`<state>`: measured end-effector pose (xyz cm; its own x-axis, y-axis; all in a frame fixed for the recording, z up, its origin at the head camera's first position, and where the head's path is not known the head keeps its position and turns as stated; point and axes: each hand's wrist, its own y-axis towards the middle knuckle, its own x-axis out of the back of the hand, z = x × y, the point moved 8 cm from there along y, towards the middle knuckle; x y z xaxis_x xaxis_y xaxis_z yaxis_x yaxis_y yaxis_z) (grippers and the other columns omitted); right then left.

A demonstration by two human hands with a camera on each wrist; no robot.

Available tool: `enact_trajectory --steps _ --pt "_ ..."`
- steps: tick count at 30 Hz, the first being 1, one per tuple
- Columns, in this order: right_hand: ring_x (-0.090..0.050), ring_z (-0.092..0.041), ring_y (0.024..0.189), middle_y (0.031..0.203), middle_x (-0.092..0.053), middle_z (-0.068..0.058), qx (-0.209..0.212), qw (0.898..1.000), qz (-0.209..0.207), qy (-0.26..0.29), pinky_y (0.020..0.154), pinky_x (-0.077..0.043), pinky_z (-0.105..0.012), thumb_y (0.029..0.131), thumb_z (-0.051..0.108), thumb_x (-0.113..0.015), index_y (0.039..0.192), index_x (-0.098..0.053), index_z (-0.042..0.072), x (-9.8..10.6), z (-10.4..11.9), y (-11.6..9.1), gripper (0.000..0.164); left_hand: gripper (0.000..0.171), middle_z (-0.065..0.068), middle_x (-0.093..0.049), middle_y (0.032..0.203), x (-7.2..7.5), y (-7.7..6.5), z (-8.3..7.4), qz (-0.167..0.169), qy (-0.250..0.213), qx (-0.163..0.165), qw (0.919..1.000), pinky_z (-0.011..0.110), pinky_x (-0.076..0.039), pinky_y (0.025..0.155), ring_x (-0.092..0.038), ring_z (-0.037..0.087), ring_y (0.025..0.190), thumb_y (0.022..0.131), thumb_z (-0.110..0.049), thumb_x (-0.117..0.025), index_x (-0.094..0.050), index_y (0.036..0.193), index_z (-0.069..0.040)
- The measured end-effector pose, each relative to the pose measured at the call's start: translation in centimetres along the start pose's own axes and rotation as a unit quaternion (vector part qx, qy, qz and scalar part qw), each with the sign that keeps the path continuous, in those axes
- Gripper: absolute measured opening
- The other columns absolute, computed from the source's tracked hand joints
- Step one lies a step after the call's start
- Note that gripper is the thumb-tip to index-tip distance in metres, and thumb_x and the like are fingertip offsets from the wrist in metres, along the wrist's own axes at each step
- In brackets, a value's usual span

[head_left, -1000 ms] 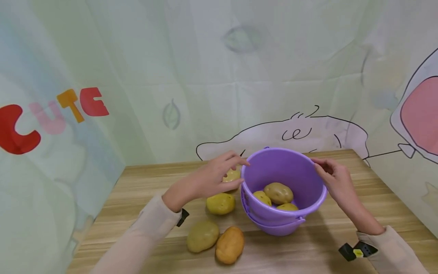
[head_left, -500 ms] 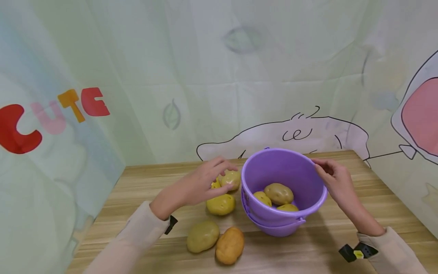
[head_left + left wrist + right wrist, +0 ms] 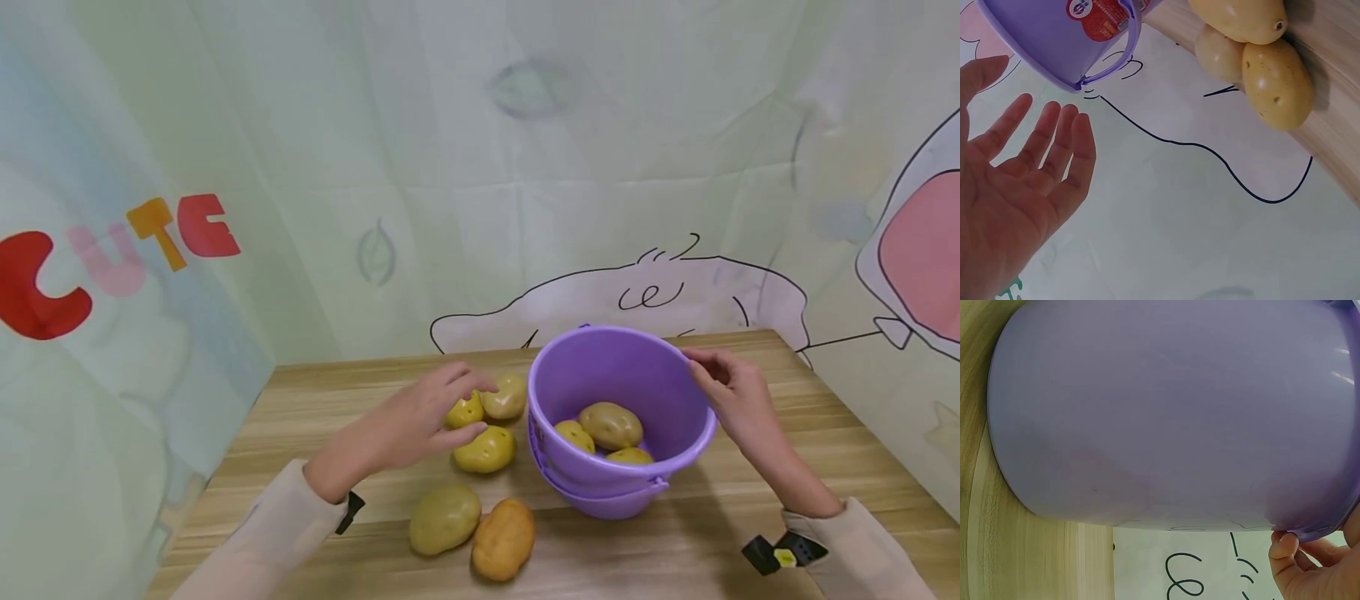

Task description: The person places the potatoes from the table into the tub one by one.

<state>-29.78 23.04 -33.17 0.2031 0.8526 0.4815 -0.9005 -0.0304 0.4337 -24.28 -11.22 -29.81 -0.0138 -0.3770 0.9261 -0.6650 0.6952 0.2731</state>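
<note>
A purple bucket point(image 3: 622, 358) stands on the table, its mouth towards me, with several potatoes inside; a brown potato point(image 3: 611, 425) and two yellower ones show. My right hand point(image 3: 738, 400) pinches the bucket's right rim; in the right wrist view the fingers point(image 3: 1285, 547) curl over its edge. Left of the bucket, my left hand point(image 3: 408, 421) hovers with loosely spread fingers, holding nothing. Near its fingertips lie a tan potato point(image 3: 505, 397) and two yellow potatoes, one in front point(image 3: 485, 450) and one partly hidden behind the fingers point(image 3: 465, 410). The left wrist view shows the bare palm point(image 3: 1022, 194).
Closer to me, a greenish potato point(image 3: 445, 520) and an orange-brown potato point(image 3: 504, 540) lie side by side on the wooden table point(image 3: 600, 567). A printed cloth backdrop point(image 3: 450, 167) rises behind the table and along its sides. The bucket's handle point(image 3: 1129, 56) hangs down its side.
My left hand has withdrawn from the bucket's left rim, moving left and towards me, uncovering the tan and yellow potatoes. The right hand and bucket have stayed put.
</note>
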Motion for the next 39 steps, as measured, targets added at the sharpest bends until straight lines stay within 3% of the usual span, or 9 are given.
enact_trajectory --steps 12,27,39 --pt "-0.058 -0.001 0.080 0.105 -0.068 -0.025 -0.001 1.000 -0.001 0.002 0.065 -0.048 -0.012 0.102 0.012 -0.057 0.121 -0.064 -0.011 0.0 -0.1 0.0 0.030 0.040 0.002 -0.055 0.126 -0.6 -2.0 0.7 0.014 -0.006 0.023 0.9996 0.037 -0.052 0.091 -0.059 0.017 0.107 0.098 -0.029 -0.064 -0.057 0.133 -0.010" --pt "-0.059 -0.004 0.078 0.103 -0.068 -0.025 0.005 1.000 0.001 0.004 0.064 -0.049 -0.014 0.102 0.011 -0.057 0.119 -0.064 -0.011 0.0 0.1 0.0 0.029 0.046 0.004 -0.055 0.128 -2.2 -3.2 1.4 0.055 -0.013 0.048 0.9973 0.043 -0.048 0.099 -0.054 0.021 0.117 0.097 -0.036 -0.065 -0.056 0.134 -0.010" --pt "-0.058 -0.006 0.079 0.103 -0.067 -0.024 -0.001 1.000 0.003 0.002 0.063 -0.049 -0.015 0.102 0.011 -0.056 0.121 -0.063 -0.011 0.0 -0.1 -0.1 0.030 0.056 0.003 -0.053 0.132 -5.2 -4.9 2.1 0.111 -0.032 0.095 0.9888 0.044 -0.050 0.094 -0.055 0.021 0.114 0.092 -0.045 -0.067 -0.053 0.138 -0.019"
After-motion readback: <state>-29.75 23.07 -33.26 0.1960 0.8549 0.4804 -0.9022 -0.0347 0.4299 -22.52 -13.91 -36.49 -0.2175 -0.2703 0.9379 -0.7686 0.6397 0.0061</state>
